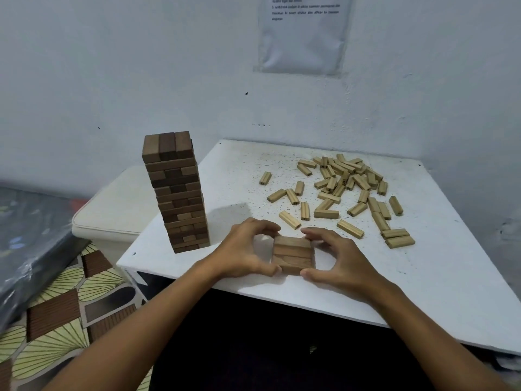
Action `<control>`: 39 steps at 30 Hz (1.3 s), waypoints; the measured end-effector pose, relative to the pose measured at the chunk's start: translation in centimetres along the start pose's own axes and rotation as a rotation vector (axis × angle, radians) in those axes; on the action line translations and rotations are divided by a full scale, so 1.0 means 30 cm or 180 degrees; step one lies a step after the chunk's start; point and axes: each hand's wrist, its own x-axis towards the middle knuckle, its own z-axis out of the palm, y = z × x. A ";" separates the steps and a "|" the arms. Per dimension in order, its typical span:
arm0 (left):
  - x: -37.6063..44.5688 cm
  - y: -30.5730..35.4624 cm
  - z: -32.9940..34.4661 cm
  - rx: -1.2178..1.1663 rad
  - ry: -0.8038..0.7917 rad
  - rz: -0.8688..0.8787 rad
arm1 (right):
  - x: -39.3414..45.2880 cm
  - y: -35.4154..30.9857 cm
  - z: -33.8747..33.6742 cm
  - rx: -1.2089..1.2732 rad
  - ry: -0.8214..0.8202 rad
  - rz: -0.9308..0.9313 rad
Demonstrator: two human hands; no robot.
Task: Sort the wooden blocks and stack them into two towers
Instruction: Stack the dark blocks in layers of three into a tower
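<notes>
Both hands, left hand (242, 249) and right hand (335, 263), fingers clamped on three-block layer (293, 255); dark tower (177, 193) at ten o'clock, loose light blocks (344, 184) at one o'clock on tabletop (423, 277).

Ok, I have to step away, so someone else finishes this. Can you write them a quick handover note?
Left hand and right hand: both pressing the sides of the light base layer near the table's front edge, squaring it up.
Dark tower: standing tall at the table's left, apparently finished.
Loose light blocks: scattered across the back right.
Done: sorting, the dark tower.
Left: stack the light blocks onto the base layer.
</notes>
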 end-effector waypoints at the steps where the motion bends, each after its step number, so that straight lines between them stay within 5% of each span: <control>1: 0.008 0.021 -0.014 -0.0004 0.0014 0.0059 | 0.001 -0.010 -0.012 0.0019 0.0094 -0.0046; 18: 0.114 0.440 -0.575 0.1150 0.0529 0.0666 | 0.296 -0.415 -0.247 0.0488 0.0858 -0.1209; 28: -0.057 0.269 -0.809 0.0973 0.1033 0.0218 | 0.545 -0.622 -0.090 0.0386 0.0252 -0.1628; 39: -0.138 0.103 -0.831 0.0447 0.1239 -0.0207 | 0.677 -0.677 0.013 0.0270 -0.0491 -0.1462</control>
